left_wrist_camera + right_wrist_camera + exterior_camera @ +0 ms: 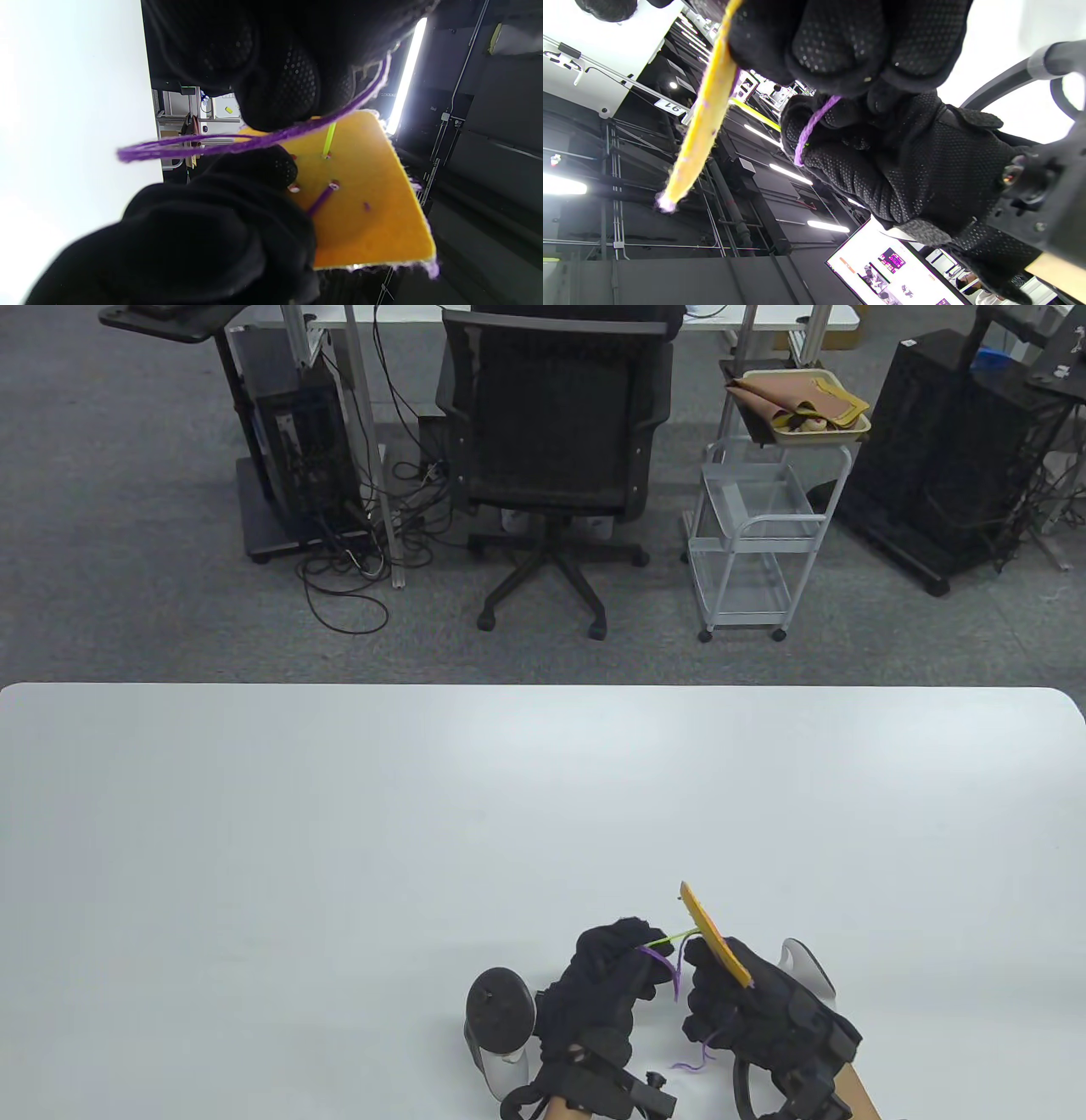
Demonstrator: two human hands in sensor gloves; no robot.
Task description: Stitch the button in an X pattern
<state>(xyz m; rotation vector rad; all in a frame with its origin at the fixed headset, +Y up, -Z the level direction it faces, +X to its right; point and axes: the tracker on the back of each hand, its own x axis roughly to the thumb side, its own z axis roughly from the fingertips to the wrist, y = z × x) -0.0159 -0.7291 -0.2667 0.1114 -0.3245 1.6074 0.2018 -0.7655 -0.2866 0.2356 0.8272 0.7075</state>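
Table view shows both my hands low at the near edge of the table [339, 814], lifted a little off it. My right hand [764, 1010] holds a yellow felt square [715, 935] by its lower edge, tilted up on edge, with the grip closed on it. My left hand [607, 984] sits just beside it, fingers pinched narrow on a thin green needle [670, 939] whose other end meets the felt.

From the left wrist, the needle [328, 140] enters one of the small holes in the felt [365, 203], and purple thread [237, 144] loops across in front of my fingers [280, 84]. A short purple stitch [322, 197] leaves another hole. I cannot make out the button itself; I judge it sits on the far face, under my right thumb.

The felt looks light and soft, stiff enough to stand when pinched but likely to bend if I push hard, so I would hold close to the holes and brace behind them. The needle seems slim and slippery in gloves. The thread is limp and fuzzy and could snag; a loose tail [700, 1060] hangs below my right hand.

Beyond the table stand an office chair [551, 449] and a white cart [755, 543], well apart from the work. Only the slack loop gets in my way.
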